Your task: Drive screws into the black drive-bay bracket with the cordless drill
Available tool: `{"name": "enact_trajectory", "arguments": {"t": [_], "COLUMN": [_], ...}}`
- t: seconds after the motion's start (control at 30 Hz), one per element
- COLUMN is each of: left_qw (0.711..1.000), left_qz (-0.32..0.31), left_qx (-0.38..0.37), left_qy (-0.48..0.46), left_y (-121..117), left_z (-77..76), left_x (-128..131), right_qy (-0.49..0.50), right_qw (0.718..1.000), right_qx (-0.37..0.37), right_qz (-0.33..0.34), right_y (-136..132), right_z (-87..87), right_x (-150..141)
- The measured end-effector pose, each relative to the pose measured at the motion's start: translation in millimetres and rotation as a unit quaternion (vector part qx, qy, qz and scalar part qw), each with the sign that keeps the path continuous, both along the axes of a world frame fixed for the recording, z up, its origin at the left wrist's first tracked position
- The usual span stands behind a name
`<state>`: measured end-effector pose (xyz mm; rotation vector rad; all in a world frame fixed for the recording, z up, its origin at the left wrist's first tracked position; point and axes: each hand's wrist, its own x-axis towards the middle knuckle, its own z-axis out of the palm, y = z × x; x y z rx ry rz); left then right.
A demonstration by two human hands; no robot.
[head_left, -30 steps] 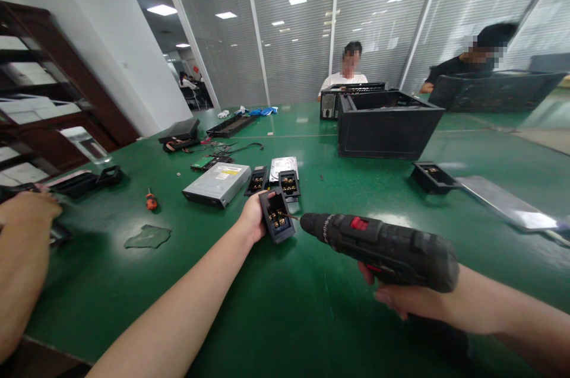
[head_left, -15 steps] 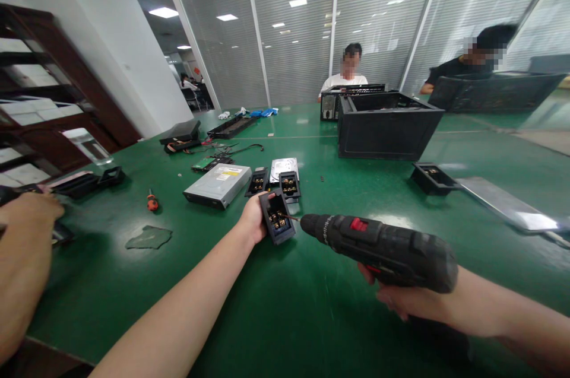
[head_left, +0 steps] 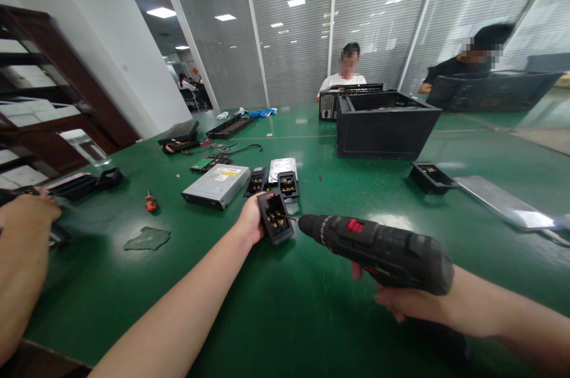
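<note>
My left hand [head_left: 252, 218] is closed on a small black box-shaped socket housing [head_left: 279, 237], tilted so its open side faces right. Brass-coloured terminals show inside it. A black cordless drill [head_left: 378, 247] with a red switch on top is gripped in my right hand [head_left: 409, 301]. Its thin bit points left and reaches into the housing at the terminals; the exact contact of the tip is too small to tell. Two similar black housings, one [head_left: 288, 186] in front of a hard drive [head_left: 284, 165] and another [head_left: 256, 181] to its left, lie just beyond my left hand.
A silver optical drive [head_left: 217, 186], an orange screwdriver [head_left: 151, 202] and a dark flat scrap [head_left: 148, 239] lie left. Another housing [head_left: 431, 178] and a silver slab [head_left: 503, 201] are right. Computer cases [head_left: 385, 132] stand behind, with two people beyond. Another person's arm [head_left: 27, 253] is at far left.
The view has shifted very slightly. Drill and housing keep nearly the same position against each other, and both hands still hold them.
</note>
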<state>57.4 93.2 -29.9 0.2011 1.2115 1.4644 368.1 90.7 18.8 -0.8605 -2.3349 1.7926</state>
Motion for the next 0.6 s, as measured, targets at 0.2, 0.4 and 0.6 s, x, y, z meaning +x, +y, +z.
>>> {"name": "enact_trajectory", "arguments": {"t": [0.2,0.4,0.6], "left_qw": [1.000,1.000,1.000], "left_qz": [0.004,0.011,0.012], "left_qx": [0.006,-0.005,0.007], "left_qy": [0.004,0.003,0.005], "left_y": [-0.2,-1.0,0.0], "left_z": [0.3,3.3,0.6], "left_x": [0.0,3.4,1.7], "right_qy": [-0.045,-0.047,-0.035], "right_qw": [0.998,0.998,0.999], "right_qx": [0.033,0.047,0.036], "right_qz": [-0.011,-0.016,-0.022], "right_y": [-0.3,-0.7,-2.4], "right_z": [-1.8,-5.7,-5.4], "right_x": [2.8,2.2,2.0]}}
